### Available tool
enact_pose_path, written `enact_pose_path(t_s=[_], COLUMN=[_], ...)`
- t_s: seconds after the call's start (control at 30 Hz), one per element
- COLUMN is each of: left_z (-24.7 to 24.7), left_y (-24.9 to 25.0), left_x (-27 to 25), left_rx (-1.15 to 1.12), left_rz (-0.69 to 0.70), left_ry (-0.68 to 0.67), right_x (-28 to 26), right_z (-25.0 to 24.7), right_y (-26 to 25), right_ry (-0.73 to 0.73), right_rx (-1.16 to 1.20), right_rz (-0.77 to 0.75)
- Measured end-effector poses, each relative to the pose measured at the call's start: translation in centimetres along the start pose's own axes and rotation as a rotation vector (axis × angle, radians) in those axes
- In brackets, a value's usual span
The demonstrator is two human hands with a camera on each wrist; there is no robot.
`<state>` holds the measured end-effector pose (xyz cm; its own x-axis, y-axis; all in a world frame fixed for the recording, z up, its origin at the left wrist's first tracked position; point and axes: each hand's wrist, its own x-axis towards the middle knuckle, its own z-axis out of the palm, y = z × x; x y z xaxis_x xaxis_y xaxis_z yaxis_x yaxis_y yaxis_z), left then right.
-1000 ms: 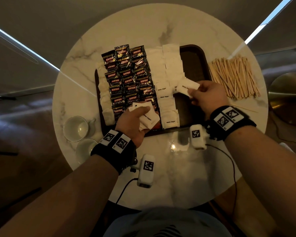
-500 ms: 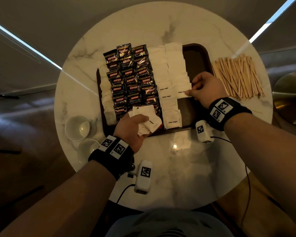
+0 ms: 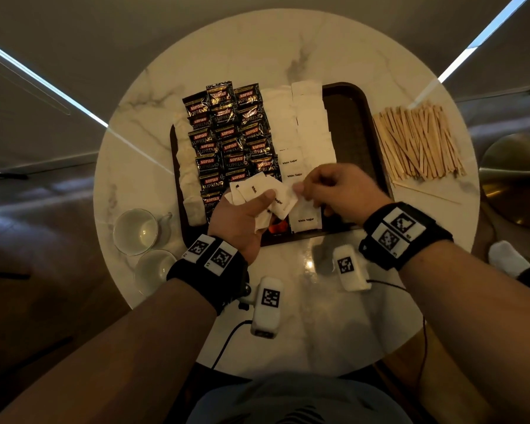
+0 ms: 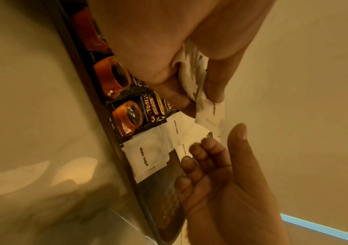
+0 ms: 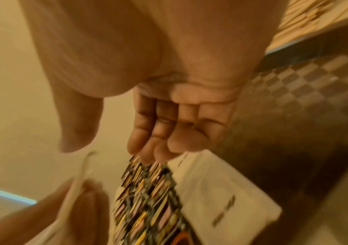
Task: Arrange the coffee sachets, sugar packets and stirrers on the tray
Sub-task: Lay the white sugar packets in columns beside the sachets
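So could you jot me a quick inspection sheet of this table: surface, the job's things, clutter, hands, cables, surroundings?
Surface: round marble table, dark tray on it.
Job's things: coffee sachets in rows on the tray; sugar packets in columns beside them; stirrers piled on the table right of the tray, not yet on it.
Clutter: two cups at the table's left edge.
Hands: left hand grips a stack of sugar packets; right hand reaches to that stack, its grip unclear.
Cables: black leads from the wrist cameras.
Surroundings: dim floor, light strips.
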<state>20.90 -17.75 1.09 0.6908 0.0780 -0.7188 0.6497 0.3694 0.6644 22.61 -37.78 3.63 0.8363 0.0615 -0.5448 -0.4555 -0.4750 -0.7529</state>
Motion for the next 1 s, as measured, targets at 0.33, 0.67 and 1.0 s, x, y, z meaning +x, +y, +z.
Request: enact_pose_path(t_s=[0.33, 0.67, 1.0], left_z=[0.9, -0.5, -1.7], left_y=[0.5, 0.3, 0.0], left_x=[-0.8, -0.9, -1.6], left_rx=[-0.059, -0.122, -0.175], left_rz=[-0.046, -0.129, -0.157], left_ry=[-0.081, 0.019, 0.022], right_x=[-0.8, 2.0, 3.7], right_z=[2.2, -2.1, -1.2], right_y=[1.1, 4.8, 5.4], right_ry=[0.075, 0.477, 0.540], right_rx=[0.405, 0.234, -0.004], right_rz=[-0.031, 0.157, 0.175])
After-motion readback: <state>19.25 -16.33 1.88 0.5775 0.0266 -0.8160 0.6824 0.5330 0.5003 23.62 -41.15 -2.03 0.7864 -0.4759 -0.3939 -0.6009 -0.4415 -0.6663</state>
